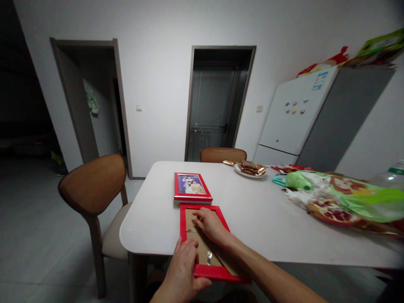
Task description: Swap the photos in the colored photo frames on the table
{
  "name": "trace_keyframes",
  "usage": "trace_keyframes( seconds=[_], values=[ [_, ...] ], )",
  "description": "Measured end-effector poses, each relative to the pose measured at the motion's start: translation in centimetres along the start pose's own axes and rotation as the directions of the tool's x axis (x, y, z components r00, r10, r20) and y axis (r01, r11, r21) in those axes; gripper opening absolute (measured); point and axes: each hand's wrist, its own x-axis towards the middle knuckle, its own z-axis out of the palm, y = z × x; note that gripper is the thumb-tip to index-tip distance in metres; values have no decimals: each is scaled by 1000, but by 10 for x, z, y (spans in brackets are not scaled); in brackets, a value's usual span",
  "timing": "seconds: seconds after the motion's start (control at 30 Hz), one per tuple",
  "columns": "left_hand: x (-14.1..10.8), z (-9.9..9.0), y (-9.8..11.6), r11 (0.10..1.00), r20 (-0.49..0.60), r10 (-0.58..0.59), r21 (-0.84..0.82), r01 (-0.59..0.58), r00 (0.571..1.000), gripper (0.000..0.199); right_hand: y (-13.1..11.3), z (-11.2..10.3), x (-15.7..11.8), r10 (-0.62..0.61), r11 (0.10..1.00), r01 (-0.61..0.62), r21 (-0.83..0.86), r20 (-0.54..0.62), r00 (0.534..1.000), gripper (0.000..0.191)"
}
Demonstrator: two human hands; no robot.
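Note:
A red picture frame (215, 272) lies face down at the front edge of the white table, its brown backing board (202, 242) showing with small metal hangers on it. My left hand (184, 269) grips the frame's lower left corner, thumb along the bottom rail. Over the upper part of the board, my right hand (210, 225) has its fingers bent and drawn together, touching or close to the board; anything pinched there is too small to make out. Just beyond lies a red-edged framed photo (193, 185), picture side up, on what looks like another frame.
On the white table (252, 227), a plate (249, 173) holds gold-wrapped packets. Green and white plastic bags (362, 193) and a cut pomegranate (334, 212) lie to the right. Wooden chairs (97, 185) stand at the left and far side. A fridge (293, 113) stands behind.

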Motion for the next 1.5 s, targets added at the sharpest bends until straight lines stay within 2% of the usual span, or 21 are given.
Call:
trace_keyframes(
  seconds=[0.07, 0.17, 0.47, 0.6, 0.77, 0.93, 1.0, 1.17, 1.37, 1.5],
  values=[
    [0, -2, 2, 1000, 13, -4, 18, 4, 1000, 44, 11, -4, 4, 46, 999, -46, -30, 11, 999, 23],
    [1, -4, 6, 999, 38, -18, 41, 16, 999, 43, 20, -6, 9, 53, 998, -51, -34, 60, 997, 19],
    [-3, -3, 8, 993, 92, -64, 109, 53, 994, 49, 24, -2, 31, 175, 984, -177, 8, 91, 980, 19],
    [-4, -6, 7, 993, 81, -60, 107, 51, 995, 55, 26, -6, 28, 112, 988, -125, 86, 141, 984, 20],
    [-5, -8, 8, 994, 60, -72, 86, 66, 996, 42, 27, -6, 24, 84, 985, -106, 137, 163, 983, 20],
    [-7, -8, 9, 995, 45, -54, 84, 50, 998, 39, 27, -8, 23, 62, 980, -98, 172, 203, 977, 18],
    [-7, -7, 8, 995, 46, -55, 88, 51, 997, 39, 27, -6, 23, 85, 980, -117, 159, 192, 978, 17],
    [-7, -6, 7, 994, 36, -55, 97, 51, 998, 45, 23, 4, 30, 233, 970, -239, 51, 103, 967, 21],
    [-7, -6, 9, 994, 28, -54, 96, 51, 998, 37, 15, 11, 43, 394, 917, -393, -73, -3, 919, 17],
    [-10, -9, 8, 992, 32, -78, 101, 74, 996, 34, 14, 14, 48, 442, 893, -443, -76, -35, 896, 16]
  ],
)
